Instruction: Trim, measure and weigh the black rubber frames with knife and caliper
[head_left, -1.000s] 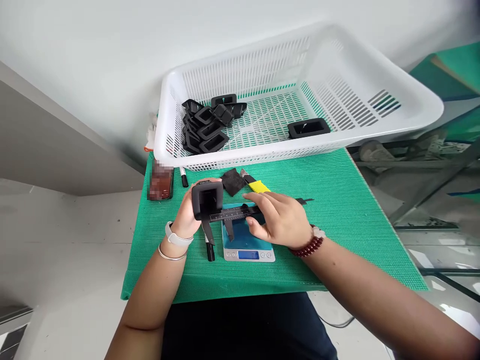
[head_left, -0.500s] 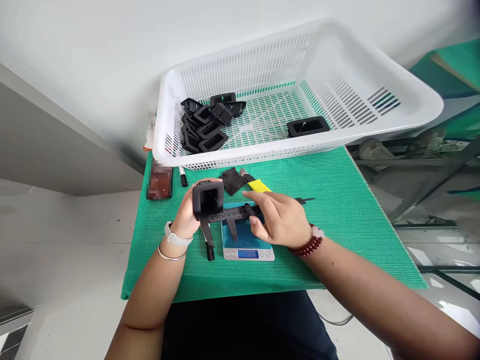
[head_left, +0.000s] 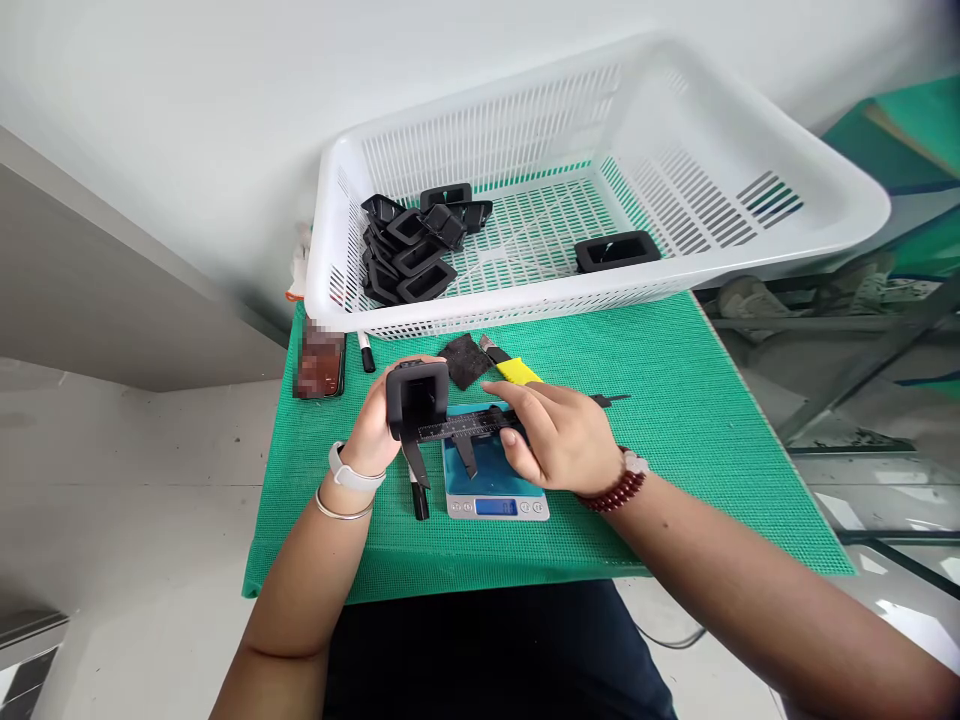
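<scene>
A black hollow plastic frame point(head_left: 438, 376) is gripped in my left hand point(head_left: 367, 425), its rectangular opening facing me. My right hand point(head_left: 566, 440) is closed on the body of a black vernier caliper point(head_left: 465, 424), with the index finger stretched along its top. The caliper's jaws point down toward me, spread apart, and its scale end lies against the lower edge of the frame. Beneath the caliper sits a small digital scale point(head_left: 459, 507) with a blue platform; its display digits are too faint to read surely. A black-capped marker point(head_left: 420, 500) lies left of the scale.
A large white plastic basket point(head_left: 540, 304) stands at the back, with several black frames point(head_left: 409, 245) piled left and one black frame point(head_left: 616, 251) right. On the green mat point(head_left: 720, 480) lie a phone point(head_left: 322, 365), another marker point(head_left: 366, 352), a dark cloth piece point(head_left: 465, 360) and a yellow-black cutter point(head_left: 517, 370).
The caliper's sliding jaw has shifted slightly, and its lower tip sits a little higher. Both hands and the black frame stay almost where they were.
</scene>
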